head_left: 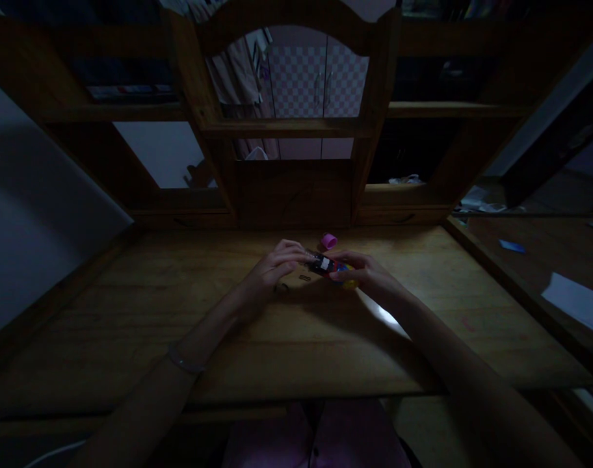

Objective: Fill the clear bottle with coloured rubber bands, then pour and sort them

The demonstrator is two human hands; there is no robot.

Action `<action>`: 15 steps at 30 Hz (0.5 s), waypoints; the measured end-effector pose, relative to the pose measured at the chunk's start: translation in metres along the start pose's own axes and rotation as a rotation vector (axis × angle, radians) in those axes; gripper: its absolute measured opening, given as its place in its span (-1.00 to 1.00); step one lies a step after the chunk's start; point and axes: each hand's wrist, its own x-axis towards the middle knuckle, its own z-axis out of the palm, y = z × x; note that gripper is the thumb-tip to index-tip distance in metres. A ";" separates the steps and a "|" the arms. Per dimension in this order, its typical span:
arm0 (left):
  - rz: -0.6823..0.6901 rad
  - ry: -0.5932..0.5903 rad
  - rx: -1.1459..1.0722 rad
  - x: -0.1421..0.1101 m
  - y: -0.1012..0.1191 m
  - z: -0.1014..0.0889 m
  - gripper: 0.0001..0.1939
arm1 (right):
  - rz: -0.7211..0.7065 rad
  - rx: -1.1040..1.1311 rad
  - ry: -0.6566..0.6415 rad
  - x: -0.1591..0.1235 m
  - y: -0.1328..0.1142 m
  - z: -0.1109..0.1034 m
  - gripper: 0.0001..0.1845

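Note:
A small, dark bottle-shaped thing with a white patch, red edging and a blue and yellow end is held at a tilt above the desk. My right hand is closed around its yellow end. At its other end is my left hand, fingers stretched out and tips touching or very near it; the dim light hides the exact contact. Just behind lies a pink cap-like piece. Below the held thing are a small dark clip-like piece and a dark curved bit on the wood.
The wooden desk has a shelf unit rising along its back. To the right, a lower brown surface bears a white paper and a blue card. A bright reflection lies by my right forearm.

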 end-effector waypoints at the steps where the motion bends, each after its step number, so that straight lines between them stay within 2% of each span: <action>1: -0.001 -0.005 0.005 0.000 0.000 0.002 -0.68 | 0.001 0.007 -0.007 0.001 0.001 0.000 -0.60; 4: -0.041 0.015 0.043 0.001 0.004 0.007 -0.69 | 0.023 0.059 -0.032 0.002 0.000 0.000 -0.61; 10: -0.058 0.207 0.125 0.004 0.016 0.015 -0.77 | 0.070 0.183 -0.032 0.002 -0.009 0.003 -0.58; 15: -0.018 0.341 0.162 0.005 0.016 0.015 -0.88 | 0.091 0.209 -0.034 0.001 -0.009 0.003 -0.56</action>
